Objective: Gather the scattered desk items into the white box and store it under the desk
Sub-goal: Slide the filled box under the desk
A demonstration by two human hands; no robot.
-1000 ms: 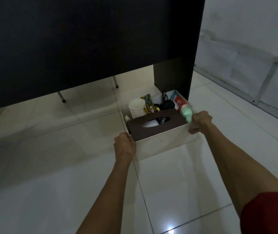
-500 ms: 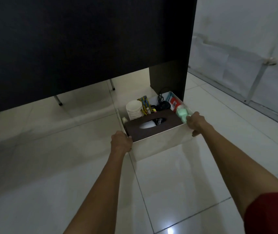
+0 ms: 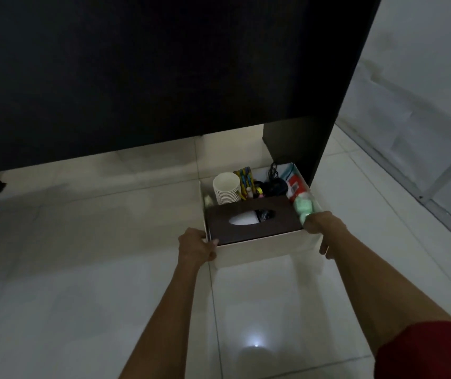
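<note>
Slid farther in, white box (image 3: 262,246) sits packed on floor with far end under desk (image 3: 164,64), left hand (image 3: 195,246) and right hand (image 3: 321,228) gripping near corners; final push remains.

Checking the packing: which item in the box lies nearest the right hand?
The pale green bundle, touching the right hand at the white box's near-right corner.

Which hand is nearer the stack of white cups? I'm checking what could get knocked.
Left. The left hand grips the box's near-left corner, on the side of the cups; the right hand holds the near-right corner.
</note>
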